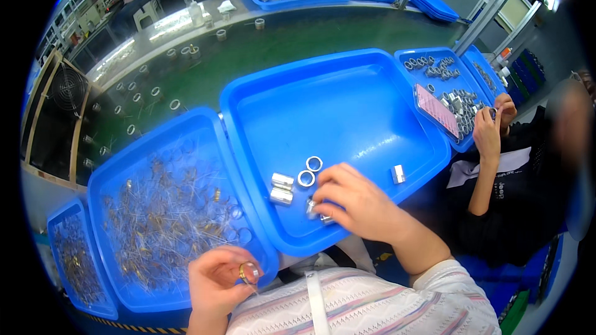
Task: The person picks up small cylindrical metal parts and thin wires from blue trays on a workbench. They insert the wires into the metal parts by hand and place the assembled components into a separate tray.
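Observation:
My left hand [217,278] is closed around a small ring [249,272] with a yellow-gold band, near the front edge of the left tray. Inside the large middle blue tray [292,105], my right hand [360,201] has its fingertips closed on a short silver metal cylinder [311,208]. Another cylinder is partly covered by its thumb. Beside these fingers two metal rings [306,178] stand with their holes showing, and two silver cylinders [282,188] lie on their sides. One more cylinder [398,174] sits alone at the tray's right.
The left blue tray [217,130] holds a tangle of clear, thin-wired pieces with yellow bits. Rings with wires [176,105] stand across the green tabletop [248,49]. At right, a co-worker's hands [492,125] work over a tray of metal rings [459,108] beside a pink card [436,110].

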Tool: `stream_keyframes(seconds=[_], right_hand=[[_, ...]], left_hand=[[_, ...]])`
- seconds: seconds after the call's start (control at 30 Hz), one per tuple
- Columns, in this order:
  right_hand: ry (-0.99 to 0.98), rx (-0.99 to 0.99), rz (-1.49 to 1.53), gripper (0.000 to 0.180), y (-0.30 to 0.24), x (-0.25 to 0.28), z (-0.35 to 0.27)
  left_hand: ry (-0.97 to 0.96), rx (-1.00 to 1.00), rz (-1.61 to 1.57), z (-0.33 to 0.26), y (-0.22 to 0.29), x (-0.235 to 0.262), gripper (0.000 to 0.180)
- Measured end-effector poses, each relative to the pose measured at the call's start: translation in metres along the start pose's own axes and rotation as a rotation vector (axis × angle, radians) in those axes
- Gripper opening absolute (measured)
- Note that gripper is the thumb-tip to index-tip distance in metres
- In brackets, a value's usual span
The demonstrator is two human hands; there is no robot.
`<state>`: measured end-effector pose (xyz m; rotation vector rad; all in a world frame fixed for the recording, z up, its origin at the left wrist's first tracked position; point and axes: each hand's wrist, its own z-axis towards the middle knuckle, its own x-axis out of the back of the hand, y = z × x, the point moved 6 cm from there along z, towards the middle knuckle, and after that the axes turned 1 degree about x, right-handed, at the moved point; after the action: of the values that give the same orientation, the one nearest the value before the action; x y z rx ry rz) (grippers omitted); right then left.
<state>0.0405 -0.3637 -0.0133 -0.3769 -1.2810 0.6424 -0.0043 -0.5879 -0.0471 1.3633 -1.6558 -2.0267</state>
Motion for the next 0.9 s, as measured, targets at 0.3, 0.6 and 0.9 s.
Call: stream_keyframes(seconds=[0.3,0.6,0.9], right_hand=[[-0.031,-0.042,-0.263,0.018,-0.028,0.018,0.041],[-0.21,0.191,-0.158,0.009,-0.048,-0.037,0.166],[-0.106,0.182,-0.231,0.017,0.008,-0.094,0.29]], left_hand=[[0.393,-0.279,0.534,-0.058,0.079,0.076,0.039],[0.614,-0.302,0.59,-0.104,0.109,0.115,0.036],[0.904,-0.402,1.578,-0.112,0.119,0.117,0.03]])
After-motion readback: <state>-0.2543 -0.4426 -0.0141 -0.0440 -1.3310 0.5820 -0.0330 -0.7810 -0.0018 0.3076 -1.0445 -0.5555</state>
